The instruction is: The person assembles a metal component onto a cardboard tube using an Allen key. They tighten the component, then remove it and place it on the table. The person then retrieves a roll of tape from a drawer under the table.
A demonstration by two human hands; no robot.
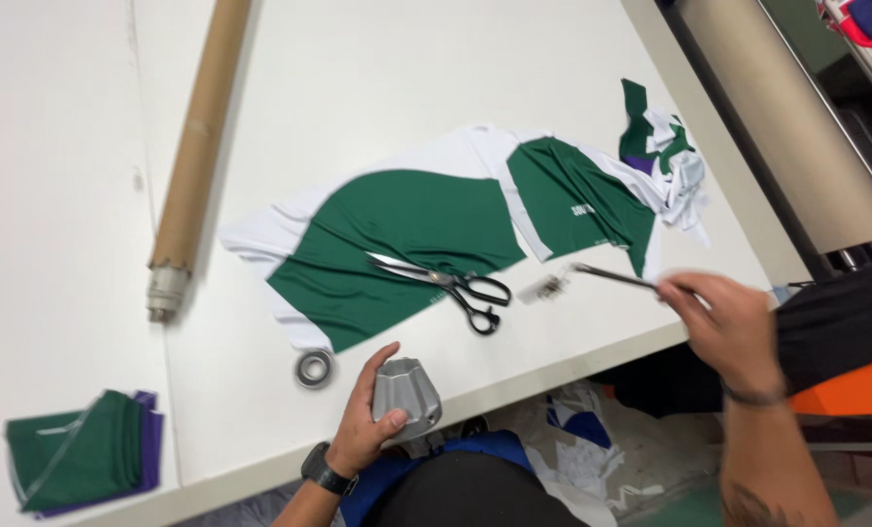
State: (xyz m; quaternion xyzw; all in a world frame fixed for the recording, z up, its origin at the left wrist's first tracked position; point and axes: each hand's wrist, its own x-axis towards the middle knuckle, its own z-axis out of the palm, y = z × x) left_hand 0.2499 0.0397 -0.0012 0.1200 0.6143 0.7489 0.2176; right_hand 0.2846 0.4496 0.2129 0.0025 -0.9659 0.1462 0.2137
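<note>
Right, head view: left hand point(366, 422) wraps a grey ridged weight point(406, 395) at the table edge point(251, 459); right hand point(731, 327) pinches a thin dark tool point(614, 277), blurred. Scissors point(448, 284) lie idle on the green-and-white fabric point(426, 229), trimmed scraps point(666, 156) piled beside, cutting seemingly partway.

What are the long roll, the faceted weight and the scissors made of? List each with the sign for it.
Long roll: looks like cardboard, matte brown.
Faceted weight in the left hand: probably cast metal, dull grey sheen.
Scissors: shiny steel blades, black handles, coating unclear.
</note>
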